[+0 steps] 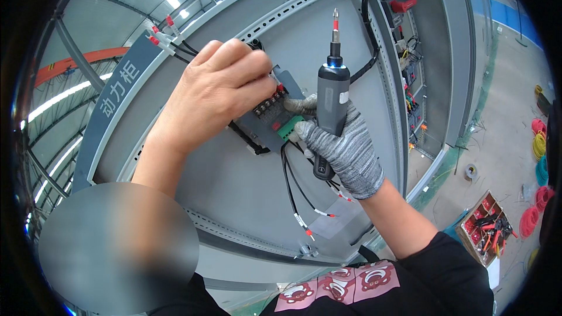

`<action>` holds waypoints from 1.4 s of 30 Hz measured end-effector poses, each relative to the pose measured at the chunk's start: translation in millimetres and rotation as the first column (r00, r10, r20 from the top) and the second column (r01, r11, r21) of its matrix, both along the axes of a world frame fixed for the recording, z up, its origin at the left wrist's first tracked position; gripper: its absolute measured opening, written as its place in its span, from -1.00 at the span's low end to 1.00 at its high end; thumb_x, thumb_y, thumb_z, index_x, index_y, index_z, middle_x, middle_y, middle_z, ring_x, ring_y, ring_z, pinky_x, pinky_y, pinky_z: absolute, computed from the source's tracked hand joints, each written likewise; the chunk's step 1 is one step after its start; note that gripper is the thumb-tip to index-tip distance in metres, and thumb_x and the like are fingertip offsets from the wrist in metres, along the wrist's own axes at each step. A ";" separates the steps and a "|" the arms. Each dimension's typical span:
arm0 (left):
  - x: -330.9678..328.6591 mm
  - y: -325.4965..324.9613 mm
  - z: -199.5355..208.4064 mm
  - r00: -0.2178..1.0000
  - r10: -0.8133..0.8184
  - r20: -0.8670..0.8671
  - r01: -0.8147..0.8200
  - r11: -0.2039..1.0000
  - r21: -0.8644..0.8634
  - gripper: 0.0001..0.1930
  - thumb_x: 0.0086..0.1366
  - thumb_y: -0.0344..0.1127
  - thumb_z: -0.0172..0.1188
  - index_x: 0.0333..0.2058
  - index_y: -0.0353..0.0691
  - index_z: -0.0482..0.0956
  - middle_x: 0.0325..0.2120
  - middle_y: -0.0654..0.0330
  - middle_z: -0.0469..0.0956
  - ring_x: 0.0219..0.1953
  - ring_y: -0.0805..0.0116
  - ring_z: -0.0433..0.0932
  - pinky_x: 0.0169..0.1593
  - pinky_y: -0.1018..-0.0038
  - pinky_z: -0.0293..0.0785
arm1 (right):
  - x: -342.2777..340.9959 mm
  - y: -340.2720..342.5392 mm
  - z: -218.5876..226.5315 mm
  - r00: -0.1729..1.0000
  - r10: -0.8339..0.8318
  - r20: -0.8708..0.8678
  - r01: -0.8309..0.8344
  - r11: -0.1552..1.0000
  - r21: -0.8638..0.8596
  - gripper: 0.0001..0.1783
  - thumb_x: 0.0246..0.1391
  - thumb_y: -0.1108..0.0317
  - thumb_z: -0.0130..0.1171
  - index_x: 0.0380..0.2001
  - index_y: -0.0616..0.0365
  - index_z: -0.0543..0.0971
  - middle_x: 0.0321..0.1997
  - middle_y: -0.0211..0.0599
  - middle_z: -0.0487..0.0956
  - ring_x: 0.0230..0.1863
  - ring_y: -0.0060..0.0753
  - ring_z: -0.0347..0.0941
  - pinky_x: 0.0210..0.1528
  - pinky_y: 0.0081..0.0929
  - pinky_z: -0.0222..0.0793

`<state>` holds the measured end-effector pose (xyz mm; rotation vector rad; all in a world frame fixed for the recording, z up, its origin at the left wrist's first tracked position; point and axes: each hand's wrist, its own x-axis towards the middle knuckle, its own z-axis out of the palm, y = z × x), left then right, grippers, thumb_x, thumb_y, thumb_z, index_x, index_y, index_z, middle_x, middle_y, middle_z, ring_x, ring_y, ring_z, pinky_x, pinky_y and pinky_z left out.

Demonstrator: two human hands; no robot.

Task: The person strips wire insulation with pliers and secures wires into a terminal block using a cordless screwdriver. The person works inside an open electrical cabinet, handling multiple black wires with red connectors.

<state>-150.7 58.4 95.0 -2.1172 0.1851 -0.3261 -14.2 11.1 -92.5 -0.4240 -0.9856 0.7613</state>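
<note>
My bare left hand reaches over a dark module with a row of screw terminals, mounted on the inside of a grey cabinet door. Its fingers are pinched together by a small red piece at the terminals' upper end; what they hold is hidden. In a grey knit glove, my right hand grips a black and grey electric screwdriver, bit pointing up and a blue light lit at its collar. The gloved fingertips are beside the module and its green connector. Black wires with red tips hang below.
More red-tipped black wires stick out over the door's upper left edge. To the right stands the open cabinet with fitted components. On the floor are a box of hand tools, coloured wire coils and a tape roll.
</note>
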 end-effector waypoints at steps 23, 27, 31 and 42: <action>-7.8 4.2 -6.3 0.999 -0.042 0.018 0.035 0.960 0.277 -0.93 0.05 -0.27 0.28 -0.51 0.04 0.55 -0.32 0.50 0.39 -0.06 0.62 0.36 0.03 0.63 0.37 | -0.6 -159.7 -110.1 0.740 0.653 0.160 -0.479 0.679 -0.556 -0.43 0.19 0.39 0.27 0.20 0.11 0.28 -0.31 -0.22 0.53 -0.32 -0.38 0.54 -0.20 -0.36 0.51; -9.5 3.0 -7.1 1.000 -0.009 0.013 0.004 0.945 0.328 -0.94 0.06 -0.29 0.28 -0.50 0.04 0.56 -0.33 0.51 0.40 -0.03 0.63 0.36 0.17 0.61 0.32 | -4.3 -168.8 -117.8 0.733 0.665 0.143 -0.474 0.650 -0.594 -0.35 0.26 0.36 0.20 0.32 0.14 0.17 -0.33 -0.33 0.51 -0.30 -0.50 0.51 -0.17 -0.45 0.43; -8.5 -0.8 -6.5 1.000 -0.022 -0.006 0.022 0.964 0.266 -0.96 0.05 -0.31 0.26 -0.48 0.03 0.59 -0.31 0.51 0.41 -0.01 0.61 0.35 0.27 0.59 0.23 | -13.4 -167.8 -111.1 0.768 0.634 0.090 -0.479 0.663 -0.575 -0.39 0.28 0.30 0.20 0.29 0.14 0.21 -0.33 -0.32 0.52 -0.33 -0.50 0.52 -0.23 -0.46 0.44; -8.6 24.6 -18.9 0.951 -0.242 0.191 0.222 0.968 0.121 -0.86 0.08 -0.32 0.22 -0.36 -0.08 0.46 -0.18 0.33 0.37 -0.02 0.41 0.40 0.05 0.44 0.38 | -3.4 -90.9 -6.1 0.917 -0.325 0.230 0.360 0.923 -0.132 -0.49 -0.01 0.41 0.41 0.00 0.18 0.43 -0.26 -0.31 0.60 -0.42 -0.55 0.53 -0.42 -0.59 0.49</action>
